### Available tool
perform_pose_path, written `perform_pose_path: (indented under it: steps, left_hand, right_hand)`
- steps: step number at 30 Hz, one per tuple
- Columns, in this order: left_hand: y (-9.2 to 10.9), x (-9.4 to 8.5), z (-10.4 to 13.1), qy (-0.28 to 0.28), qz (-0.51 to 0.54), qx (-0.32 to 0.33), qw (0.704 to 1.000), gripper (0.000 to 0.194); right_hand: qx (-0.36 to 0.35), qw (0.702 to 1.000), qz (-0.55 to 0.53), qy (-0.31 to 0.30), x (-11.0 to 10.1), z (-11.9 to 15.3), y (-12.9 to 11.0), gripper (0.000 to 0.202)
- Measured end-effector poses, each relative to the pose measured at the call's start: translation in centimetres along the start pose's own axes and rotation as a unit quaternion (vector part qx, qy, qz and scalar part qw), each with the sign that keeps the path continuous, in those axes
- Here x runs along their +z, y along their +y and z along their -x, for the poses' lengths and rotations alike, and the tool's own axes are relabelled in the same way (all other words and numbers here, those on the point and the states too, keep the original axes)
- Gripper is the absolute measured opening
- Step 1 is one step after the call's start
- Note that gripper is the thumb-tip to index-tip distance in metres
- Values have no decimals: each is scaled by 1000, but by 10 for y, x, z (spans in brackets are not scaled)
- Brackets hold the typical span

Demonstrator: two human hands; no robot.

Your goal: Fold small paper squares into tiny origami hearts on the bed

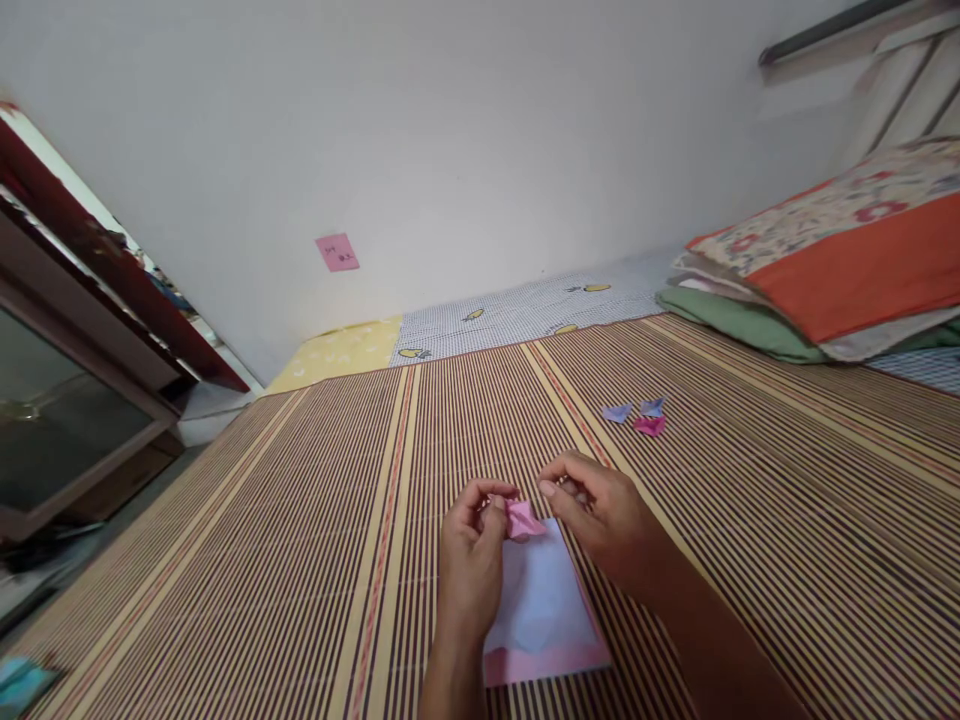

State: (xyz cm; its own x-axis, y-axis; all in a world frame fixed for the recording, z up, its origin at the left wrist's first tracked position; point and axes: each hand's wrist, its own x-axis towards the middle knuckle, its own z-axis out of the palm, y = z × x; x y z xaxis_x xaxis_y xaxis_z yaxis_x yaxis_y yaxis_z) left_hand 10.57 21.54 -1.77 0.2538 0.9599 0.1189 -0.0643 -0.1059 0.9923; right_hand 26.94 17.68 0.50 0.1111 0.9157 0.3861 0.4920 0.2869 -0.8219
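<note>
Between the thumb and fingers of my left hand (pixel 472 550) is a small piece of folded pink paper (pixel 525 519), pinched at its left side. Just right of it, my right hand (pixel 596 510) is apart from the paper, its thumb and index fingertip close together; whether anything tiny sits between them I cannot make out. Under both hands lies a pale blue and pink paper pad (pixel 547 600) on the striped mat. Farther off to the right rest small folded papers, two bluish, one of them here (pixel 616 412), and one magenta (pixel 649 426).
The striped bamboo mat (pixel 315 520) spreads all around. A pile of folded bedding (pixel 862 250) stands at the right. A pink note (pixel 337 252) is stuck on the white wall. At the lower left edge lies a turquoise item (pixel 22 683).
</note>
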Motion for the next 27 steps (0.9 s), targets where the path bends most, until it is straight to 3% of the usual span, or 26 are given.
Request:
perform_pose_path:
  steps: [8, 15, 19, 27]
  left_hand:
    - [-6, -2, -4, 43, 18, -16, 999, 18]
    - [-8, -4, -5, 45, 7, -23, 999, 20]
    - [-7, -3, -4, 49, 7, -22, 999, 21]
    - [-3, -2, -3, 44, 37, -32, 998, 35]
  right_hand:
    - [-37, 998, -7, -58, -3, 3, -1, 18]
    - [-68, 993, 3, -96, 1, 3, -3, 23]
    - [-75, 992, -3, -99, 2, 3, -2, 30]
    - [-78, 995, 17, -65, 0, 1, 8, 19]
